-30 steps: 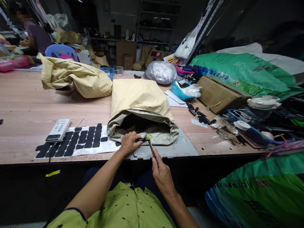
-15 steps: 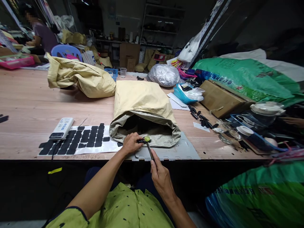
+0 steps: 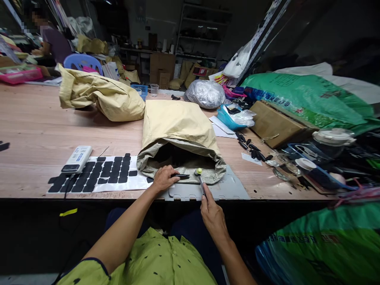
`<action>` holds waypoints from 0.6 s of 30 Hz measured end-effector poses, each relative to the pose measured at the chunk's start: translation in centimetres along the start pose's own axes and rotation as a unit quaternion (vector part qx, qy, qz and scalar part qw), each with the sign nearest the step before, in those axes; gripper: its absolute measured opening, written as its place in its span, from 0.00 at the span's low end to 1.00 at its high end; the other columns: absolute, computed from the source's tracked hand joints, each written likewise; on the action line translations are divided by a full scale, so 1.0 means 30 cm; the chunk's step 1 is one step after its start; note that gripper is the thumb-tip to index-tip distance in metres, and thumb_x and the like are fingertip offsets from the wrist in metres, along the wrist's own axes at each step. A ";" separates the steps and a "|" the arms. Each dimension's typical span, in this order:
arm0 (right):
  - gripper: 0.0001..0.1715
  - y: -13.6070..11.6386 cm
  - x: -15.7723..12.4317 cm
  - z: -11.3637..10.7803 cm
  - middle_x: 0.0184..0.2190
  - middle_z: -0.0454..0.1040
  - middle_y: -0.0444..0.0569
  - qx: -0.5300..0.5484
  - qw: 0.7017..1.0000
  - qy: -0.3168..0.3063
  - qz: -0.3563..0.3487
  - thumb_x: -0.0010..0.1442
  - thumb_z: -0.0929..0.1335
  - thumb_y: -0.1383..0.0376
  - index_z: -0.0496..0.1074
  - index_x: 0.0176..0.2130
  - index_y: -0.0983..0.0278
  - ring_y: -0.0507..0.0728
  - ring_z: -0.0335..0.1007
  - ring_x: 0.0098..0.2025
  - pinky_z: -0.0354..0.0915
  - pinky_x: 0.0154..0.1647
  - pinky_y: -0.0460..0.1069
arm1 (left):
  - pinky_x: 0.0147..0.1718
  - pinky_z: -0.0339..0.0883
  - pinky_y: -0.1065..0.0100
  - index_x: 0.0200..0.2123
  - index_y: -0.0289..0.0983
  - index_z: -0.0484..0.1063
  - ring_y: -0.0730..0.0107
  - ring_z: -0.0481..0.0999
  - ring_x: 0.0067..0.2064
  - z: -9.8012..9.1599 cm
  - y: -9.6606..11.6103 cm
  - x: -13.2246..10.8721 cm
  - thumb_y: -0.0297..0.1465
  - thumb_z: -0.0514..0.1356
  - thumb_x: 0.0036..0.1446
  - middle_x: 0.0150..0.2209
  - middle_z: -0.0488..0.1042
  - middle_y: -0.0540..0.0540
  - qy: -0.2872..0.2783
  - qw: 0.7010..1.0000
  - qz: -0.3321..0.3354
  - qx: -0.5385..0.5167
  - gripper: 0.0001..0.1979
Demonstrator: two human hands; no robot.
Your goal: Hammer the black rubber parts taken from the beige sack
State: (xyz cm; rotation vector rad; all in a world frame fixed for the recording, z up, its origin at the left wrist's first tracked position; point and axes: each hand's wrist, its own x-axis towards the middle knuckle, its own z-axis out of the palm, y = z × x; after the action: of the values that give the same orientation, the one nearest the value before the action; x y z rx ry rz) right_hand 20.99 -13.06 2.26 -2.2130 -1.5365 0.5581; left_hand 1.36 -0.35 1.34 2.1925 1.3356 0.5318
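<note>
My left hand [image 3: 163,178] rests at the near lip of an open beige sack [image 3: 178,118], its fingers closed on a slim black piece [image 3: 182,175] that points right. My right hand [image 3: 213,211] grips a small hammer [image 3: 202,184] by its handle. The hammer's head has a yellow-green face and is held to the right of the black piece, apart from it, in front of the sack's lower lip. A grey board [image 3: 234,190] lies beneath the sack's mouth. The inside of the sack is dark, so its contents cannot be made out.
To the left lies a white sheet with black stickers [image 3: 114,170], a white power bank [image 3: 77,159] on its edge. Another beige sack [image 3: 103,93] lies behind. Loose black pieces [image 3: 253,150], a cardboard box [image 3: 277,122] and green sacks [image 3: 308,95] crowd the right. A person [image 3: 55,43] sits far left.
My right hand has moved the hammer to the right, off the black piece, which now shows more fully. My left hand stays in place with the black piece.
</note>
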 end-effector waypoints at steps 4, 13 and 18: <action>0.31 0.006 -0.002 0.033 0.26 0.76 0.49 -0.034 0.999 0.012 0.006 0.68 0.54 0.58 0.54 0.68 0.56 0.56 0.73 0.27 0.61 0.30 0.47 | 0.45 0.61 0.66 0.46 0.45 0.76 0.66 0.70 0.44 0.000 -0.005 0.002 0.37 0.54 0.64 0.39 0.73 0.50 -0.002 1.000 0.004 0.002 0.13; 0.30 0.015 -0.007 0.068 0.26 0.76 0.48 -0.052 0.998 0.042 -0.007 0.69 0.55 0.59 0.54 0.68 0.53 0.55 0.72 0.26 0.59 0.29 0.46 | 0.43 0.59 0.66 0.37 0.41 0.76 0.67 0.69 0.41 -0.022 0.006 -0.003 0.37 0.49 0.67 0.38 0.73 0.49 -0.015 1.000 0.001 -0.002 0.16; 0.30 0.013 -0.010 0.069 0.26 0.76 0.48 -0.061 0.997 0.046 -0.008 0.69 0.56 0.59 0.54 0.68 0.55 0.55 0.72 0.26 0.58 0.28 0.46 | 0.41 0.58 0.66 0.31 0.39 0.73 0.67 0.68 0.40 -0.020 0.001 -0.003 0.37 0.47 0.68 0.36 0.72 0.49 -0.015 1.000 0.008 0.011 0.19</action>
State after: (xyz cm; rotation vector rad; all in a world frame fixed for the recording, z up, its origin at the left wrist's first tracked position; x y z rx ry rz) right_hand 20.11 -13.28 0.34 -2.2796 -1.5782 0.3619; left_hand 0.99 -0.31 1.81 2.2208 1.3157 0.4897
